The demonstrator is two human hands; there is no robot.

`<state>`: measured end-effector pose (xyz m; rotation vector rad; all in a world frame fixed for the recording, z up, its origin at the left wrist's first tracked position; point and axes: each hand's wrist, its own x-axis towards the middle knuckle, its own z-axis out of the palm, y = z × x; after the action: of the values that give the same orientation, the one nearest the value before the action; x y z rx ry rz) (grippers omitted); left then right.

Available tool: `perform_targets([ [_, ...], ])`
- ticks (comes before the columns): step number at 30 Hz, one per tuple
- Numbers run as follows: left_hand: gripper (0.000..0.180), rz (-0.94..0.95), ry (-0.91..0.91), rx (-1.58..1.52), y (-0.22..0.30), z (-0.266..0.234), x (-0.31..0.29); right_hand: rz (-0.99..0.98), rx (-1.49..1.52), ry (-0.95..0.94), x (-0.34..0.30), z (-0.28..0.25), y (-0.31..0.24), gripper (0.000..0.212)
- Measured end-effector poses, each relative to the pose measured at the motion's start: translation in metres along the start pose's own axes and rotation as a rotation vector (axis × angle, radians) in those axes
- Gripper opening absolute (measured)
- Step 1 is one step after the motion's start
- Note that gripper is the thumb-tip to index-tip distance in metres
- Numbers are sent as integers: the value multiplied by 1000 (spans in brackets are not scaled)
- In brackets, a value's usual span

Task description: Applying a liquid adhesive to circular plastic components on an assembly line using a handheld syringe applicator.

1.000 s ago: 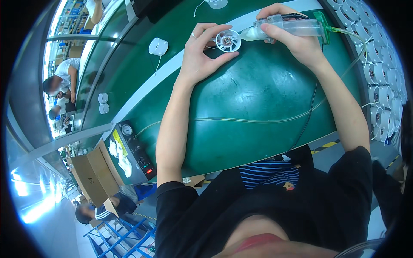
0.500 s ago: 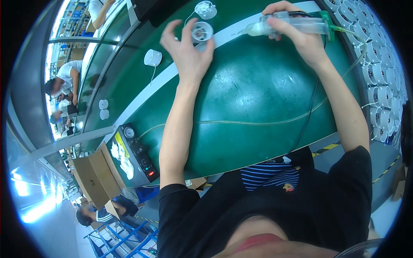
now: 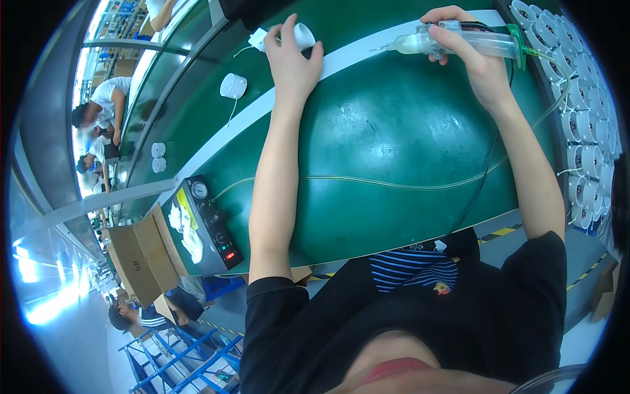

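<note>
Nearby; hose [image 3: 407, 188], carton [image 3: 141, 262]; right grip [image 3: 469, 52] clasps syringe [image 3: 497, 45]; left grip [image 3: 293, 67] at ring [image 3: 303, 37], hold unclear

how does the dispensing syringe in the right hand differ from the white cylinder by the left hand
The dispensing syringe is long and translucent, tapering to a thin tip; the white cylinder is short and opaque. The right hand grips the dispensing syringe; the white cylinder shows between thumb and fingers of the left hand, its hold unclear. Both look rounded.

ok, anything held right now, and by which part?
Right hand: dispensing syringe, by the barrel's front half. Left hand: at a white cylindrical housing; can't tell whether gripped.
</note>
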<state>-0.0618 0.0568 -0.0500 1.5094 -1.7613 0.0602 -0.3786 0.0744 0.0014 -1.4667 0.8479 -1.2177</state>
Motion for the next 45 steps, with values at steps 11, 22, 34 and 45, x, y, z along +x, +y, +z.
perform_targets([
  [11,58,167,-48,-341,29,-18,-6,-28,46,36,-3,-28,39,33],
  [22,70,361,-176,-368,33,-9,-23,-6,-101,-105,4,-15,32,29],
  [34,70,333,-277,-473,32,-10,-21,20,-48,-71,-3,-11,39,32],
  [45,61,128,-481,-474,64,-31,-11,-50,-81,-123,-1,6,-1,26],
])
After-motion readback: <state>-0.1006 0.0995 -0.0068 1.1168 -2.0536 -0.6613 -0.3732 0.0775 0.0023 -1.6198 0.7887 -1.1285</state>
